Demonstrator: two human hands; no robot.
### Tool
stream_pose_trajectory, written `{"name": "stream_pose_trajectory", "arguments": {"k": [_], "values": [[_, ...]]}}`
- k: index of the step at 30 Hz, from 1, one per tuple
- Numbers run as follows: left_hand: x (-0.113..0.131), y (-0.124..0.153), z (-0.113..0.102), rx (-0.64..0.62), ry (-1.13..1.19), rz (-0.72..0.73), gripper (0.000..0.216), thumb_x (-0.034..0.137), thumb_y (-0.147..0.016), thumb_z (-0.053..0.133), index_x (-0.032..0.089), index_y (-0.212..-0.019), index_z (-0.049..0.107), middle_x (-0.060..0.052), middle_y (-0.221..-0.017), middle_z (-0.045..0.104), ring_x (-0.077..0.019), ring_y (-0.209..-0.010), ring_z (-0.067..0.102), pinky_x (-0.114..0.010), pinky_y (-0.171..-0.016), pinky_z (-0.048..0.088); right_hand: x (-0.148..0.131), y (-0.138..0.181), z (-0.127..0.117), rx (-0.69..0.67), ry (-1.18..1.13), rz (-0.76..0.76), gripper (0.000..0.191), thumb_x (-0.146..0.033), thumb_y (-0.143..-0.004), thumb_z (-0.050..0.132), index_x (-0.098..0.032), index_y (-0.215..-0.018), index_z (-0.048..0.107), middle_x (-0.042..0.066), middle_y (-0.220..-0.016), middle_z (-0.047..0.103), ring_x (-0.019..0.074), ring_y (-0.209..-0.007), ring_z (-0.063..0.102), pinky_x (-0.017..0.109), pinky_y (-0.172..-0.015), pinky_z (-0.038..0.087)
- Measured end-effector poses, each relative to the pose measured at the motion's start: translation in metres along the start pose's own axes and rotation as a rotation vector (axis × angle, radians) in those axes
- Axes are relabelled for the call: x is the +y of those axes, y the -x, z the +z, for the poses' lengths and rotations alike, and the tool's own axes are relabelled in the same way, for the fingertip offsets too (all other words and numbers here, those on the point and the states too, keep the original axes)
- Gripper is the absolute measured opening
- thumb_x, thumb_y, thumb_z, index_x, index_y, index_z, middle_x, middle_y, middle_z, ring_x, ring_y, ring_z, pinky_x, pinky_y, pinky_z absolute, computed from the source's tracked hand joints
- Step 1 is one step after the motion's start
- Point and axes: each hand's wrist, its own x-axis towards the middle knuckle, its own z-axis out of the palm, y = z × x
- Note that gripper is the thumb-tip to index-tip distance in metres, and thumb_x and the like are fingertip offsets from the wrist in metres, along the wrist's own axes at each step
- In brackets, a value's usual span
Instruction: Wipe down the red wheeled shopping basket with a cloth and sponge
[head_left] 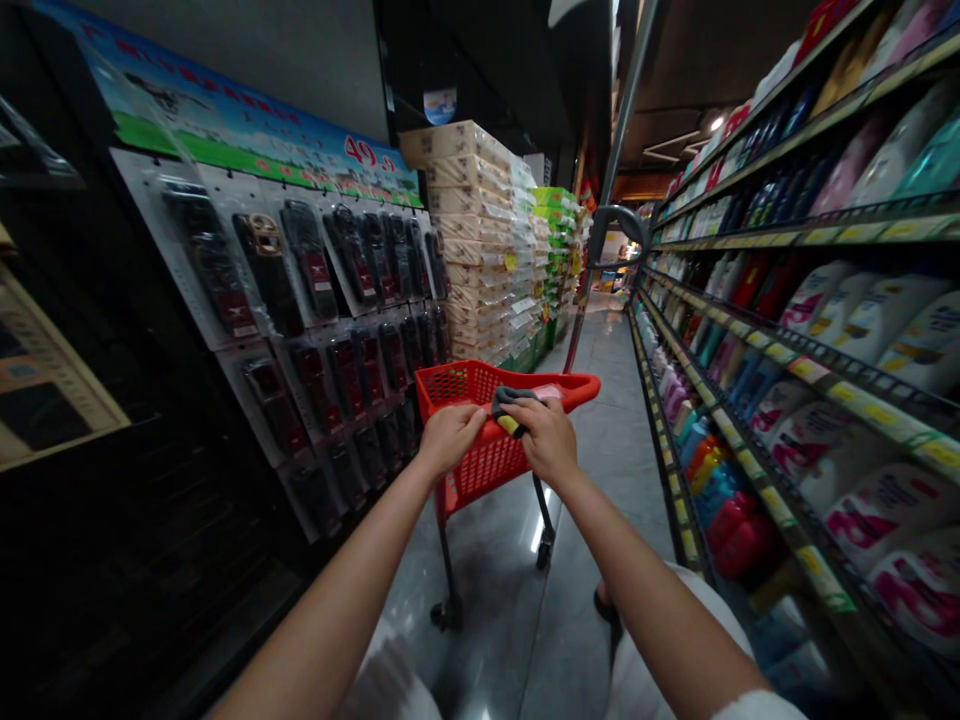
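Note:
A red plastic shopping cart (469,385) on a dark wheeled frame stands in a store aisle right in front of me. My left hand (448,436) grips the near rim of the basket. My right hand (546,436) rests on the same rim and is closed on a small grey cloth with a yellow edge (510,400), which it presses against the cart's near edge. Whether anything lies inside the basket cannot be seen.
On the left hangs a wall display of packaged dark items (315,290) under a blue banner. Shelves of bottles and refill pouches (825,330) line the right side. Stacked cartons (472,230) stand ahead on the left. The grey floor aisle (600,400) runs forward.

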Motion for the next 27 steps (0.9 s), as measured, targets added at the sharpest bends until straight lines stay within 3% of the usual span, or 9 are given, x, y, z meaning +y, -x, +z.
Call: {"name": "stream_pose_trajectory", "arguments": {"k": [5,7,9,12,14,18,21,24,27], "values": [[-0.037,0.004,0.011,0.102,0.416,0.094,0.049,0.043,-0.095,0.03,0.017,-0.084,0.07,-0.006,-0.093,0.071,-0.02,-0.094,0.063,-0.035,-0.094,0.045,0.048,0.016,0.023,0.39,-0.111,0.277,0.062,-0.004,-0.076,0.04,-0.025,-0.131,0.06,0.006,-0.133,0.054,0.0226,-0.12,0.046,0.042,-0.105,0.036],[-0.038,0.003,0.02,0.125,0.465,0.105,0.05,0.044,-0.096,0.028,0.018,-0.082,0.068,-0.007,-0.093,0.069,-0.02,-0.096,0.062,-0.036,-0.096,0.043,0.047,0.02,0.04,0.527,-0.127,0.391,0.065,-0.005,-0.076,0.039,-0.023,-0.136,0.055,0.011,-0.131,0.049,0.0247,-0.124,0.044,0.046,-0.106,0.036],[-0.034,0.001,0.027,0.127,0.483,0.115,0.049,0.045,-0.097,0.028,0.018,-0.082,0.066,-0.006,-0.092,0.067,-0.0198,-0.095,0.061,-0.037,-0.097,0.043,0.031,0.027,0.058,0.587,-0.15,0.395,0.067,-0.006,-0.077,0.039,-0.024,-0.14,0.051,0.012,-0.129,0.044,0.0253,-0.126,0.042,0.047,-0.106,0.036],[-0.028,-0.002,0.033,0.128,0.481,0.105,0.048,0.047,-0.097,0.029,0.019,-0.083,0.065,-0.005,-0.089,0.066,-0.0201,-0.095,0.06,-0.037,-0.096,0.043,0.01,0.04,0.073,0.522,-0.222,0.246,0.071,-0.004,-0.076,0.038,-0.027,-0.143,0.048,0.01,-0.127,0.042,0.0218,-0.125,0.043,0.043,-0.108,0.037],[-0.025,-0.003,0.035,0.123,0.471,0.092,0.048,0.047,-0.098,0.029,0.019,-0.082,0.065,-0.005,-0.088,0.066,-0.0201,-0.094,0.06,-0.036,-0.096,0.043,0.012,0.043,0.071,0.46,-0.277,0.169,0.072,-0.003,-0.075,0.039,-0.028,-0.141,0.049,0.008,-0.124,0.042,0.0194,-0.124,0.045,0.039,-0.109,0.038],[-0.02,-0.005,0.04,0.087,0.454,0.091,0.047,0.044,-0.099,0.029,0.02,-0.086,0.068,-0.005,-0.091,0.066,-0.0196,-0.096,0.058,-0.037,-0.098,0.042,0.035,0.032,0.061,0.579,-0.339,0.285,0.063,-0.008,-0.078,0.04,-0.027,-0.137,0.054,0.007,-0.116,0.042,0.0188,-0.118,0.048,0.039,-0.107,0.039],[-0.011,-0.007,0.046,0.095,0.427,0.073,0.046,0.04,-0.099,0.028,0.02,-0.094,0.069,-0.005,-0.099,0.066,-0.0193,-0.103,0.056,-0.038,-0.103,0.038,0.03,0.032,0.065,0.642,-0.351,0.352,0.063,-0.01,-0.079,0.039,-0.027,-0.139,0.052,0.008,-0.115,0.042,0.0201,-0.117,0.048,0.041,-0.107,0.039],[0.001,-0.008,0.05,0.092,0.414,0.029,0.049,0.039,-0.1,0.024,0.021,-0.1,0.069,-0.005,-0.107,0.066,-0.0184,-0.11,0.054,-0.038,-0.106,0.036,0.017,0.042,0.067,0.553,-0.372,0.311,0.064,-0.01,-0.079,0.039,-0.027,-0.141,0.05,0.009,-0.119,0.042,0.0199,-0.12,0.047,0.04,-0.107,0.039],[0.012,-0.005,0.049,0.05,0.42,-0.02,0.053,0.041,-0.101,0.02,0.022,-0.104,0.069,-0.004,-0.116,0.065,-0.0183,-0.118,0.051,-0.039,-0.111,0.033,0.026,0.041,0.055,0.468,-0.424,0.289,0.057,-0.013,-0.081,0.041,-0.025,-0.133,0.058,0.008,-0.118,0.045,0.0191,-0.118,0.049,0.038,-0.108,0.038]]}}
